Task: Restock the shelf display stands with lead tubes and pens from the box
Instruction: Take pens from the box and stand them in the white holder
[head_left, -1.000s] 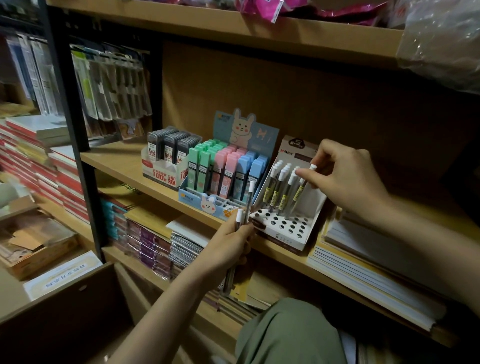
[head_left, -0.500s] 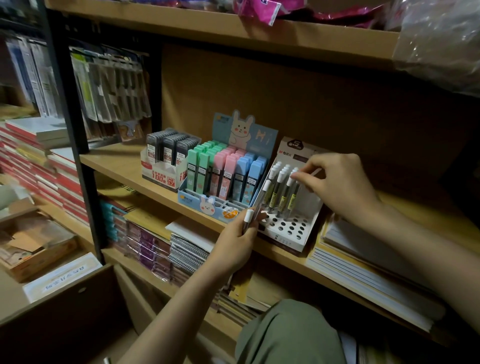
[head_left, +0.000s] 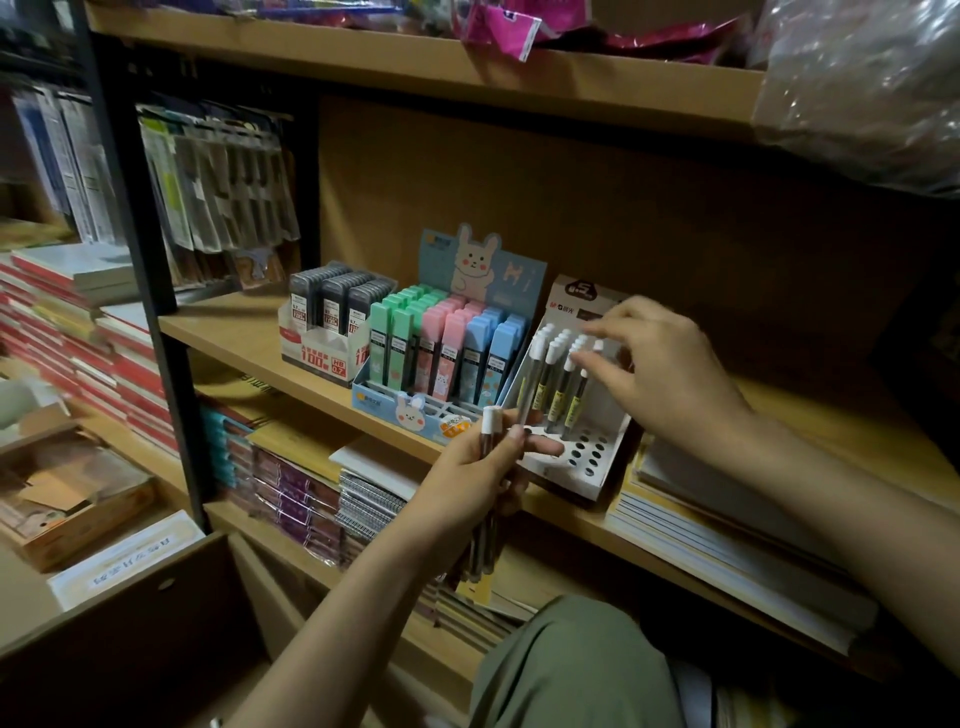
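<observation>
Two hands work at the middle shelf (head_left: 234, 332). The left hand (head_left: 467, 473) is clenched around a bundle of pens (head_left: 485, 499) with white caps, held upright in front of the shelf edge; the pen barrels extend below the fist. One further pen (head_left: 530, 384) leans from the left fingertips up toward 12 o'clock, its lower end at the front left of the white pen stand (head_left: 587, 457).

The right hand (head_left: 665, 374) hovers over the stand at 3 o'clock of the standing pens (head_left: 563, 379), fingers spread and blurred; whether it grips anything cannot be determined. The standing pens occupy the rear rows of holes. The front rows of holes are unfilled.

At 9 o'clock of the pen stand, touching it, sits the rabbit display stand (head_left: 410, 405) holding green, pink and blue lead tubes (head_left: 447, 343) in upright rows. Further toward 9 o'clock, a white and red carton (head_left: 322, 348) holds dark grey lead tubes (head_left: 337, 296).

At 3 o'clock of the pen stand, a stack of notebooks (head_left: 727, 535) lies flat on the shelf. The lower shelf carries spiral notebooks (head_left: 369, 504).
</observation>
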